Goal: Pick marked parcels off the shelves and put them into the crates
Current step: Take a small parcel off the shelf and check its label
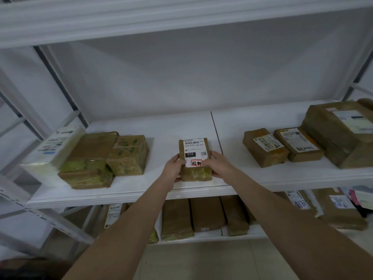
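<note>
Marked parcel [194,158] lies near the front edge of the shelf [161,128], long axis running away from the person; left hand [174,168] and right hand [218,165] grip its flanks, equally near, so a straight pull back looks right

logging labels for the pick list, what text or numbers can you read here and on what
"010-010-LJ0-551": white label on the parcel gripped by the left hand and right hand.
"010": black box on that label.
Red-ringed handwriting on that label: first character looks like "超", second unclear.
Black handwriting on the small parcel at right: illegible.
All other labels: too blurred to read.
</note>
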{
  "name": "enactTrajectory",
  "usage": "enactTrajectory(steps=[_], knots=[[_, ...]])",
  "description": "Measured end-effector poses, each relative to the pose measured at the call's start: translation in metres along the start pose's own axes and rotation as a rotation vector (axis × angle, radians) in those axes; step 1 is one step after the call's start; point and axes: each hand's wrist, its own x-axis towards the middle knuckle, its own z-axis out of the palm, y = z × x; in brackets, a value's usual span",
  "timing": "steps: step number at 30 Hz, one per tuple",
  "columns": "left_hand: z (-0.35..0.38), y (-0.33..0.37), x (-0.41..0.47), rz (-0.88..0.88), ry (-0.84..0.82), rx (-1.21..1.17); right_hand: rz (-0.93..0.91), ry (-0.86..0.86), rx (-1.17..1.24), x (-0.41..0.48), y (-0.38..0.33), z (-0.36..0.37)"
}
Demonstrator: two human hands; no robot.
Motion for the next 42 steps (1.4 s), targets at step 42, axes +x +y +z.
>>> enactTrajectory(steps=[42], knots=[[-0.091,-0.157,-0.212,0.057,0.415,-0.177,-0.101,-0.353,-0.22,-0.149,0.091,0.121]])
